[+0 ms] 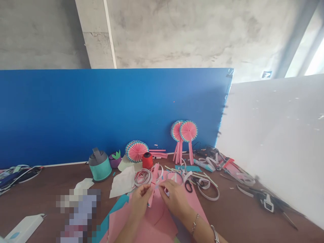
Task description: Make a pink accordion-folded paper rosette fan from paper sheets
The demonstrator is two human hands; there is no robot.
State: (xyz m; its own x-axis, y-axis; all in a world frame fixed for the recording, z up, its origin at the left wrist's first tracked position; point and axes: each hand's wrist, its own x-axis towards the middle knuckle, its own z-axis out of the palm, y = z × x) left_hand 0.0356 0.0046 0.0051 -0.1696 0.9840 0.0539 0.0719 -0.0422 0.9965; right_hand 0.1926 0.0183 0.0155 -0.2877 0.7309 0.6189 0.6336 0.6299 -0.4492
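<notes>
My left hand (141,197) grips a narrow folded pink paper strip (155,175) between thumb and fingers, held nearly upright and tilted a little. A thin dark line crosses the strip near its middle, perhaps thread. Close beside it on the right, my right hand (174,195) has thumb and forefinger pinched together; whatever lies between them is too small to make out. Beneath both hands are pink paper sheets (162,222) with a fine red thread (160,217) lying on them. A red thread spool (147,160) stands just behind the strip.
Pleated pink paper fans (137,151) lie at the back, and paper rosettes (188,131) lean against the blue partition (126,108). Tape rolls (143,177), scissors (188,186) and paper strips surround the sheets. A teal pot-shaped container (100,167) stands left; a glue gun (268,202) lies right.
</notes>
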